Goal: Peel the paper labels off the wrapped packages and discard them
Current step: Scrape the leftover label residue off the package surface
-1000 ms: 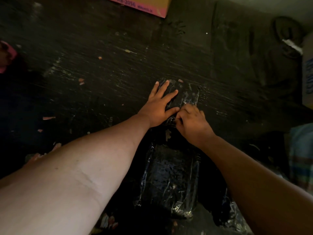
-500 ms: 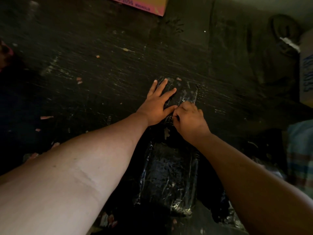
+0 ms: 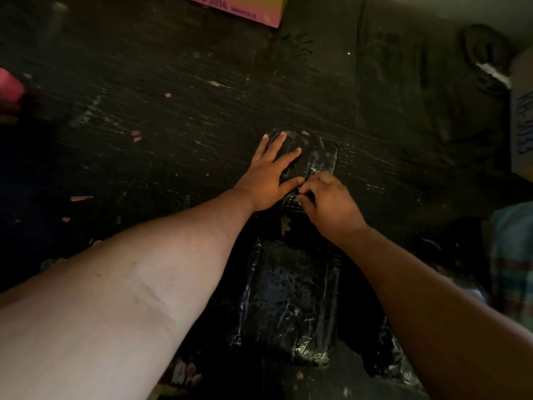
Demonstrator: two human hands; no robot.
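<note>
1. Two black plastic-wrapped packages lie on the dark scratched floor (image 3: pixel 178 116), one beyond the other: the far package (image 3: pixel 320 157) under the hands and the near package (image 3: pixel 291 301) between the forearms
2. Left hand (image 3: pixel 271 174) lies flat on the far package, fingers straight and spread, pressing it down, thumb reaching toward the other hand
3. Right hand (image 3: pixel 328 203) rests on the near edge of the same package, just beside the left thumb; its fingers are curled in with the tips together, picking at the wrap; whether a label is actually between them is too dark and small to tell
4. Small pale paper scrap (image 3: pixel 285 225) sits between the two packages, just below the hands
5. Other little pinkish paper bits (image 3: pixel 135 135) lie scattered over the floor to the left, well apart from the packages
6. Pink and yellow cardboard box (image 3: pixel 245 7) stands at the top edge; a white box (image 3: pixel 522 119) shows at the right edge, with checked cloth (image 3: pixel 513 255) below it
</note>
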